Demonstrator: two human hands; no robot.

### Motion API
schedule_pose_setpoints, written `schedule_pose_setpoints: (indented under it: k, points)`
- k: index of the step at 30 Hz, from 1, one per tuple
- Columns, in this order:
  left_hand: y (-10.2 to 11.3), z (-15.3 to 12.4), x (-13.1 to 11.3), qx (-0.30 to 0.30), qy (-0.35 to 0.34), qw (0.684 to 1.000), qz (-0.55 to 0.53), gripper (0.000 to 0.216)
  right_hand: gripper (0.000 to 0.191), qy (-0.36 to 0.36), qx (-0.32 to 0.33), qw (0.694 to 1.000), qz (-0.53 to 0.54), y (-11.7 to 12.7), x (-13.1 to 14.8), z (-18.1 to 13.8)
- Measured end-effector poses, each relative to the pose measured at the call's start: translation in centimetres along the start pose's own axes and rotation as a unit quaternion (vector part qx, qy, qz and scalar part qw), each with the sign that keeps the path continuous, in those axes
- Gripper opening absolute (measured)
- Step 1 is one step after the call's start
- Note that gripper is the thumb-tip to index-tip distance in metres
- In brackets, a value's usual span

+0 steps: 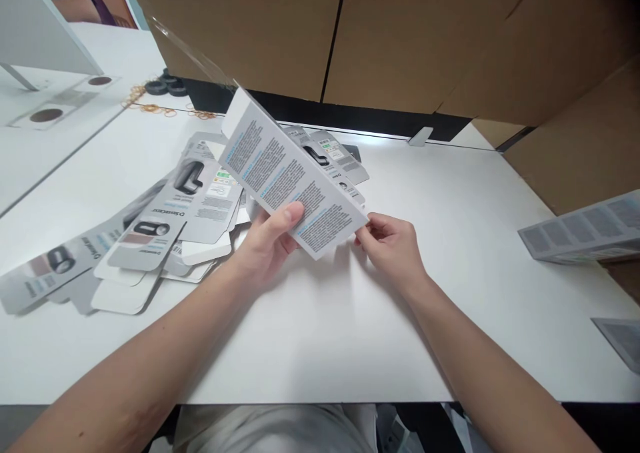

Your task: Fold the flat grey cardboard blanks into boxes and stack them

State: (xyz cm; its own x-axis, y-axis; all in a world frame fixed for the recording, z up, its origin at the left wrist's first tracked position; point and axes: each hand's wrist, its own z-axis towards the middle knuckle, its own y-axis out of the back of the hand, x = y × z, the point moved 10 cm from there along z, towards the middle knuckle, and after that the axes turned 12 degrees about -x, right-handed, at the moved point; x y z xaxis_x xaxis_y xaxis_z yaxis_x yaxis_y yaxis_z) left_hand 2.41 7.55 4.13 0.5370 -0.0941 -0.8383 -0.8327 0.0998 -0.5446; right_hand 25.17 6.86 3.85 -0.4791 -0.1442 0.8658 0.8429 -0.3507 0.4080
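A white-and-grey product carton [300,179], printed with columns of small text, is held tilted above the table. My left hand [270,239] grips its lower side, thumb on the printed face and fingers behind. My right hand [393,243] is closed at the carton's right end, fingertips pinched at the corner; part of that end is hidden behind them. A white end flap [236,111] shows at the carton's upper left. Beyond and left of my hands lies a loose pile of flat, unfolded cartons [150,229] with pictures of a dark device.
Large brown cardboard boxes [400,46] stand along the back and right. Made-up cartons [585,229] sit at the right edge. Rubber bands [155,109] and black rings [167,85] lie at the back left. Another person's arm [75,6] shows at the top left.
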Motion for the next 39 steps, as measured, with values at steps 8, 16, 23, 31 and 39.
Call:
schedule_pose_setpoints:
  k: [8, 16, 23, 31, 39]
  points:
    - [2.1, 1.3, -1.5, -0.111, -0.036, 0.993, -0.021, 0.072, 0.066, 0.029, 0.037, 0.994, 0.101, -0.5, 2.1, -0.5]
    - [1.3, 0.7, -0.3, -0.080, -0.001, 0.997, 0.006, 0.069, 0.078, -0.004, 0.137, 0.977, 0.161, -2.3, 2.3, -1.2]
    - [1.7, 1.0, -1.1, -0.084, -0.015, 0.996, -0.001, 0.068, 0.082, -0.043, 0.112, 0.987, 0.105, -1.6, 1.0, -1.3]
    - [2.0, 1.1, -1.4, -0.118, -0.018, 0.992, -0.029, 0.076, 0.062, -0.007, 0.120, 0.985, 0.120, -2.0, 1.4, -1.2]
    - [2.5, 1.3, -0.4, -0.121, 0.032, 0.991, -0.039, 0.068, 0.087, 0.198, 0.004, 0.977, 0.085, 0.1, 3.5, -1.7]
